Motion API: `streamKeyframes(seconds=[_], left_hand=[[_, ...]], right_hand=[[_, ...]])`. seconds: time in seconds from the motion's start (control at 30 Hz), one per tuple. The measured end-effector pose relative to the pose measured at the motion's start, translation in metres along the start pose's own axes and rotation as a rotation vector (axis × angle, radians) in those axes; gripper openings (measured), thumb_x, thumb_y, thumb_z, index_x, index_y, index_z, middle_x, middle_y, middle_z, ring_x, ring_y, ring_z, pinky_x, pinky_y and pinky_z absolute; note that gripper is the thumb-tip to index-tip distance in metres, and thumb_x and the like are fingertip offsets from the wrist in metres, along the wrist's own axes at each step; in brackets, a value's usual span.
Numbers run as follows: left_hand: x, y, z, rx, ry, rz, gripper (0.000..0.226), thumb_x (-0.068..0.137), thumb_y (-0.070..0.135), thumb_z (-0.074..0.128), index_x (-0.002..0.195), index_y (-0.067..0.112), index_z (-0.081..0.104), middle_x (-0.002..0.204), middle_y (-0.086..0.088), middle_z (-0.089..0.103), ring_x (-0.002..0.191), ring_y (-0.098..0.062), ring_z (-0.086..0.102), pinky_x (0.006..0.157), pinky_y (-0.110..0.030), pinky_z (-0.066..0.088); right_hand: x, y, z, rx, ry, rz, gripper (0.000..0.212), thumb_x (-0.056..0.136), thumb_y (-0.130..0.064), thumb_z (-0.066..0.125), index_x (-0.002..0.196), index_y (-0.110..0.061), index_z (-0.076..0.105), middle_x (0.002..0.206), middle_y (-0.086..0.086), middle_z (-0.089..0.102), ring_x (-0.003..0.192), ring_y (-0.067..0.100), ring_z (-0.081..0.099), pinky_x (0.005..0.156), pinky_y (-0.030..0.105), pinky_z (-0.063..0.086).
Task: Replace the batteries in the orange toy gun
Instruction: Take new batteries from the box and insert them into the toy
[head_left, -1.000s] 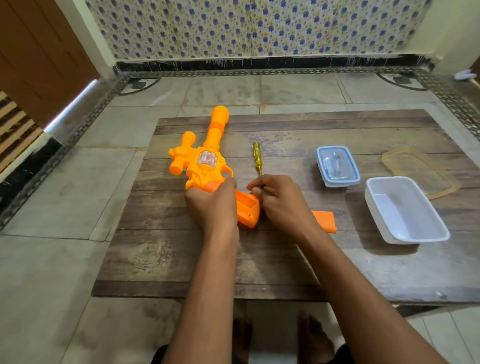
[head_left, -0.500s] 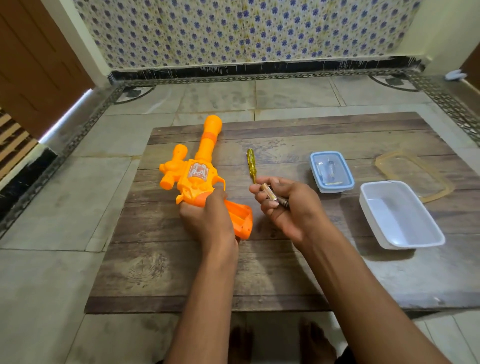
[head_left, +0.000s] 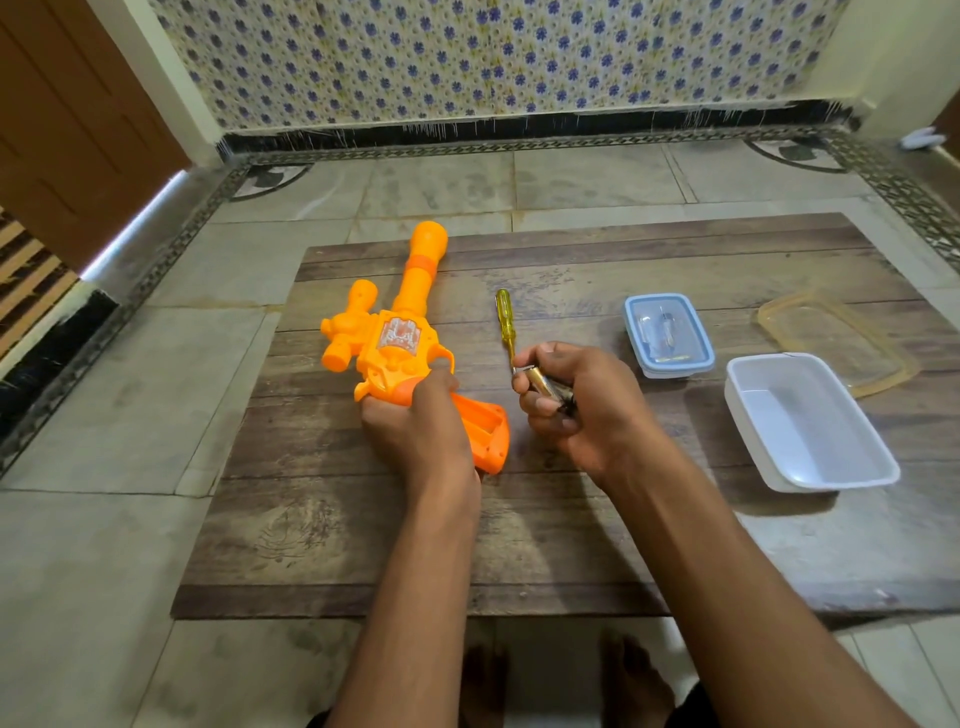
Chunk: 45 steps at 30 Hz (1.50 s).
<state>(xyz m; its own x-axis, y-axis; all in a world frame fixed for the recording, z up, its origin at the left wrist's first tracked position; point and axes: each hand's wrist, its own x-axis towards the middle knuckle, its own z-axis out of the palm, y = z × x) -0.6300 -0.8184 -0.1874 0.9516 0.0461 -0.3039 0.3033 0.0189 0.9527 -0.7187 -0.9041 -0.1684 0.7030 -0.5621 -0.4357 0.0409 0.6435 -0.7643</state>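
Observation:
The orange toy gun (head_left: 397, 338) lies on the wooden board (head_left: 519, 519), barrel pointing away from me. My left hand (head_left: 415, 421) grips its handle, whose open battery compartment (head_left: 480, 428) faces up on the right. My right hand (head_left: 569, 402) is held just right of the handle, fingers curled round gold and dark batteries (head_left: 548, 387) that stick out between thumb and fingers. How many batteries it holds I cannot tell. The orange battery cover is hidden behind my right arm.
A yellow-handled screwdriver (head_left: 504, 325) lies beyond my right hand. A small closed box with a blue lid (head_left: 667, 335) sits right of it. An open white tub (head_left: 808, 421) and its clear lid (head_left: 831, 338) are at the far right. Tiled floor surrounds the board.
My right hand came up off the gun's handle with the batteries and drew a little to the right. The left hand has kept its grip on the handle.

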Motion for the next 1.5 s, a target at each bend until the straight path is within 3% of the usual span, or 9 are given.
streamKeyframes(seconds=[0.2,0.4,0.67,0.83,1.07,1.27,1.37,1.5], left_hand=[[-0.001,0.001,0.001,0.007,-0.002,0.001,0.036,0.065,0.012,0.079,0.1,0.012,0.07,0.087,0.002,0.074,0.074,-0.021,0.07,0.074,-0.043,0.061],[-0.002,0.002,0.0,0.011,0.004,-0.021,0.036,0.065,0.014,0.08,0.1,0.014,0.07,0.086,0.002,0.074,0.077,-0.024,0.071,0.07,-0.039,0.057],[-0.003,0.003,-0.002,-0.043,-0.014,-0.041,0.031,0.068,0.019,0.082,0.097,0.019,0.072,0.086,0.005,0.075,0.073,-0.016,0.069,0.069,-0.034,0.056],[-0.004,0.004,-0.002,-0.04,-0.016,-0.063,0.031,0.068,0.018,0.082,0.097,0.018,0.073,0.086,0.004,0.075,0.076,-0.018,0.071,0.073,-0.039,0.06],[-0.003,0.006,-0.002,-0.081,-0.053,-0.096,0.027,0.063,0.015,0.079,0.09,0.013,0.075,0.083,-0.001,0.078,0.075,-0.024,0.075,0.076,-0.053,0.063],[-0.001,0.006,-0.001,-0.088,-0.096,-0.124,0.027,0.058,0.015,0.075,0.085,0.014,0.077,0.08,-0.002,0.079,0.075,-0.027,0.076,0.076,-0.053,0.063],[-0.003,0.007,-0.002,-0.087,-0.064,-0.127,0.026,0.063,0.014,0.078,0.089,0.016,0.076,0.082,0.001,0.078,0.077,-0.022,0.075,0.076,-0.046,0.062],[-0.004,0.009,-0.003,-0.126,-0.042,-0.115,0.019,0.076,0.012,0.076,0.093,0.019,0.072,0.087,0.003,0.074,0.08,-0.018,0.071,0.075,-0.038,0.058]], right_hand=[[0.0,-0.002,-0.002,-0.096,0.004,-0.041,0.023,0.105,0.0,0.037,0.109,0.004,0.059,0.068,0.01,0.056,0.05,0.011,0.043,0.041,0.02,0.024],[0.0,0.007,0.002,-0.369,-0.011,-0.324,0.023,0.109,-0.005,0.044,0.113,-0.003,0.066,0.074,0.004,0.056,0.063,0.01,0.046,0.052,0.023,0.033],[0.006,0.022,0.02,-0.556,-0.02,-0.633,0.014,0.105,-0.001,0.051,0.109,0.003,0.063,0.084,0.011,0.063,0.073,0.0,0.059,0.066,0.01,0.043],[0.008,0.025,0.022,-0.631,-0.06,-0.671,0.012,0.105,-0.001,0.051,0.109,0.002,0.062,0.093,0.019,0.066,0.079,0.005,0.063,0.069,0.009,0.044],[0.013,0.027,0.018,-0.811,-0.09,-0.715,0.011,0.104,-0.001,0.055,0.11,-0.002,0.064,0.086,-0.006,0.065,0.069,-0.006,0.059,0.066,0.008,0.041],[0.017,0.033,0.018,-0.915,-0.04,-0.796,0.012,0.101,0.002,0.056,0.106,-0.005,0.064,0.084,-0.015,0.064,0.077,-0.006,0.062,0.069,0.007,0.041],[0.018,0.033,0.02,-0.913,-0.015,-0.833,0.009,0.1,0.001,0.058,0.102,-0.007,0.063,0.085,-0.01,0.066,0.076,-0.005,0.061,0.069,0.008,0.041],[0.02,0.032,0.02,-0.803,-0.035,-0.823,0.006,0.099,-0.009,0.059,0.098,-0.014,0.062,0.083,-0.005,0.069,0.068,0.0,0.059,0.068,0.025,0.044]])
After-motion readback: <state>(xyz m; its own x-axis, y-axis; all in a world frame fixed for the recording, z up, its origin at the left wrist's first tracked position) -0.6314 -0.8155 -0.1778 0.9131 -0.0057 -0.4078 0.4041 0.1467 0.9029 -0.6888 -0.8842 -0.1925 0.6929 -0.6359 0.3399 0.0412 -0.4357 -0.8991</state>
